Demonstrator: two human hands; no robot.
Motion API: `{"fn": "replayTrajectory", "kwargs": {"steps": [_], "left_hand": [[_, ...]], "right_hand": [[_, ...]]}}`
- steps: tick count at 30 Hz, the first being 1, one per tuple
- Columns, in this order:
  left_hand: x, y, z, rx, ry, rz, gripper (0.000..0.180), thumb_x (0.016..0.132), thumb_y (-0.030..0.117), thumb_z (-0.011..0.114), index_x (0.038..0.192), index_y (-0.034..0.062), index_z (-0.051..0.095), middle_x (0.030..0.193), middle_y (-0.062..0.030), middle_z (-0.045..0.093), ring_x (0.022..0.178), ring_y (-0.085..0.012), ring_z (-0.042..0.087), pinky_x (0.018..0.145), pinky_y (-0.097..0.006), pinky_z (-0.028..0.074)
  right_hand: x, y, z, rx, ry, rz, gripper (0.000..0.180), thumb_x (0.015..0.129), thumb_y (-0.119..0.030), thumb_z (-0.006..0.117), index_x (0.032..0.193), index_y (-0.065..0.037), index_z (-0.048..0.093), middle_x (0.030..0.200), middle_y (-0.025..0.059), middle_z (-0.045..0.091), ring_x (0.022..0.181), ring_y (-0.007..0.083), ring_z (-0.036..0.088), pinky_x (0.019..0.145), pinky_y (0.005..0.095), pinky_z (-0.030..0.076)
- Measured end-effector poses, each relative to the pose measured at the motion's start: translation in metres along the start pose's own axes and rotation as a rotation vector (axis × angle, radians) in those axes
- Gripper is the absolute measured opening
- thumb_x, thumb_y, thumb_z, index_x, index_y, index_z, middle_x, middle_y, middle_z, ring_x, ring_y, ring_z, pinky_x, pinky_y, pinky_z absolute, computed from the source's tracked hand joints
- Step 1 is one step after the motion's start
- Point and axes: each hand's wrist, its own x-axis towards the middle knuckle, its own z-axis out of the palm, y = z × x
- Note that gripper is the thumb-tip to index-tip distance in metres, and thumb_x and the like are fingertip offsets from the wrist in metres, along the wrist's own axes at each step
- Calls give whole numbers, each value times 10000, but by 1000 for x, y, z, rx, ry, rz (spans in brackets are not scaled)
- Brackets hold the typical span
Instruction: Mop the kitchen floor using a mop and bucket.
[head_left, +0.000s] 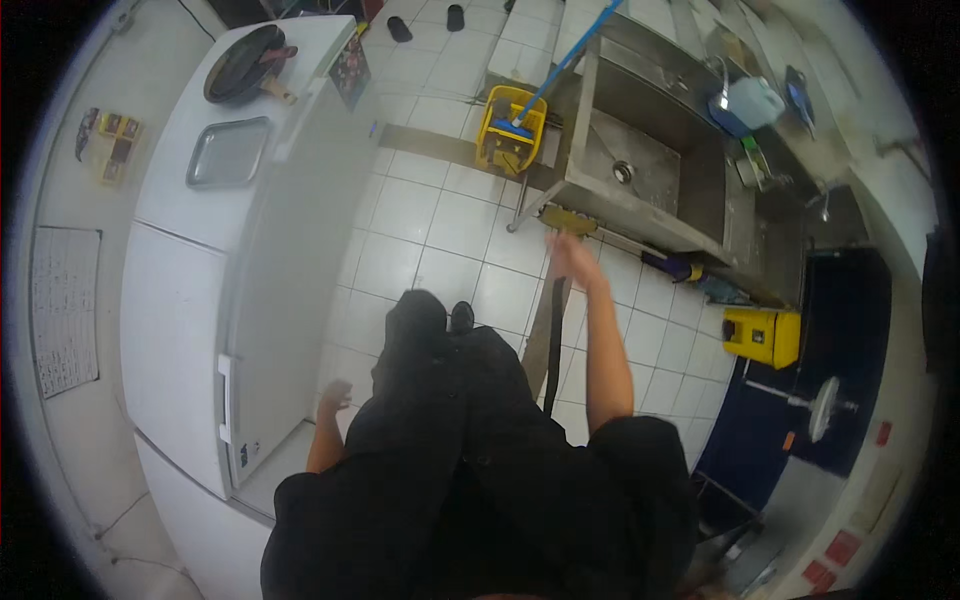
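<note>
My right hand [572, 256] reaches forward, just short of the sink unit's near corner. Motion smears its fingers, so I cannot make out a grip. A flat yellowish-green piece [568, 220] shows just beyond the fingertips; whether they touch it is unclear. One end of a long black strap [555, 345] reaches up to this hand, and the other drops toward my dark clothing. Low at my left side, my left hand [336, 396] hangs beside the white appliance [290, 290], fingers loosely spread and nothing visible in them.
Ahead stands a yellow mop bucket [511, 130] with a blue-handled mop [570, 62]. A steel sink [640, 165] lines the right, with a yellow box-shaped thing [762, 337] beyond its end. A metal tray [229, 153] and frying pan [245, 65] rest atop the white appliance.
</note>
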Motion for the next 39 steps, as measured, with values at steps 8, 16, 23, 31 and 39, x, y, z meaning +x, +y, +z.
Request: {"fn": "replayTrajectory", "kwargs": {"steps": [8,16,23,31,39], "left_hand": [[24,70,27,-153,89,352,307,827,275,558,1025,48,622,929,-141,627,840,-276,614,711,-390,488],[92,340,7,-372,189,487,288,909,260,454,1132,103,546,1091,-40,591,943,-176,568,788,-351,460],[22,462,33,-701,320,569,271,936,298,444,1080,96,555,1081,-26,577,955,-162,555,829,-325,433],[-49,282,233,-714,320,-368,272,895,313,515,1042,96,587,949,-56,620,810,-208,583,692,-396,472],[-115,276,333,-1205,319,-268,290,851,331,512,1082,165,568,998,-34,604,846,-185,598,708,-371,465]], "right_hand": [[306,-232,-43,93,-97,-220,358,949,-265,436,1158,10,529,1094,117,585,942,217,598,803,343,488],[550,-372,-126,65,253,-348,417,913,-208,495,1255,26,450,1227,170,500,1002,250,539,818,347,479],[750,-481,-300,-1015,964,-508,895,743,-643,580,1067,190,534,1161,359,504,1118,449,485,983,470,366],[773,-433,-208,-380,990,-429,366,755,-286,662,845,65,618,813,178,653,734,285,621,646,397,488],[826,-419,-128,-540,740,-510,847,745,-451,728,1223,155,379,1162,253,547,986,335,569,851,400,487]]}}
